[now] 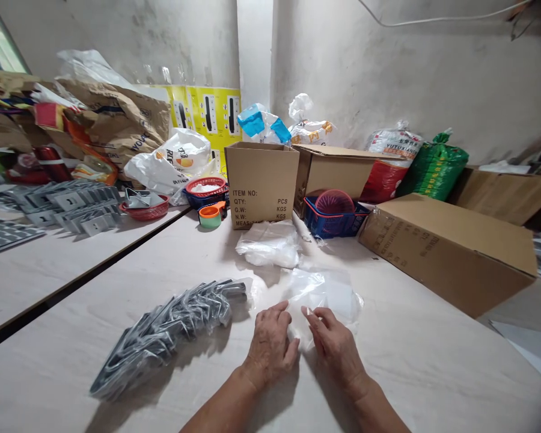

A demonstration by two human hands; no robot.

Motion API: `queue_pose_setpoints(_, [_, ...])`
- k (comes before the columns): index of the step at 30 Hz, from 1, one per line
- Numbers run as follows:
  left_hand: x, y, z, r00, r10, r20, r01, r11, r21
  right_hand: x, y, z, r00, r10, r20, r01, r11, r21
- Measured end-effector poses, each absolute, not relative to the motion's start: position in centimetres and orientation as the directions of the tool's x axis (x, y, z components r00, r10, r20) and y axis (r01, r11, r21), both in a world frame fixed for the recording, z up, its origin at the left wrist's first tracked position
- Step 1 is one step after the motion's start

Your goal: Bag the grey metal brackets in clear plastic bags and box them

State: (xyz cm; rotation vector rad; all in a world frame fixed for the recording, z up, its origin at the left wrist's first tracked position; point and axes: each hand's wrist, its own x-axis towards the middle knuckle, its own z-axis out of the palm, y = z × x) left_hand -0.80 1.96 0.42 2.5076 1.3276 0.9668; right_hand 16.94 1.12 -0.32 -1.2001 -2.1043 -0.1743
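A clear plastic bag lies flat on the table in front of me, on top of what look like more such bags. My left hand rests at its near left edge, fingers stretched out and thumb apart. Close by on the right, my right hand has its thumb and forefinger pinched together at the bag's near edge. Left of my hands runs a curved row of grey bent metal brackets, wrapped in clear plastic. Farther back sits a pile of clear plastic bags.
An open carton stands behind the bags. A blue basket and a long carton are to the right. A tape dispenser, a red basket and unwrapped brackets are at left. A dark gap divides the tables.
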Motion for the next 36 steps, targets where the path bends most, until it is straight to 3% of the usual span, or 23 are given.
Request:
queue_pose_setpoints(14, [-0.4,2.8,-1.3,0.164,0.811,0.562,0.802,-0.441,0.402,17.1,1.2,-0.4,-0.341,0.677,0.653,0.821,0.552,-0.143])
queue_pose_setpoints(20, [-0.5,3.0,-1.4,0.173,0.807,0.564,0.837,-0.423,0.348,17.5,1.5,-1.3,-0.292,0.709,0.642,0.880,0.462,-0.111])
queue_pose_setpoints(27, [-0.2,2.4,-0.7,0.195,0.831,0.521,0.861,-0.399,0.315,17.3,1.5,-1.4,-0.270,0.737,0.620,0.882,0.447,-0.146])
queue_pose_setpoints(36, [0.1,2.0,-0.4,0.172,0.855,0.488,0.878,-0.358,0.318,17.1,1.3,-1.7,-0.250,0.835,0.490,0.878,0.409,-0.249])
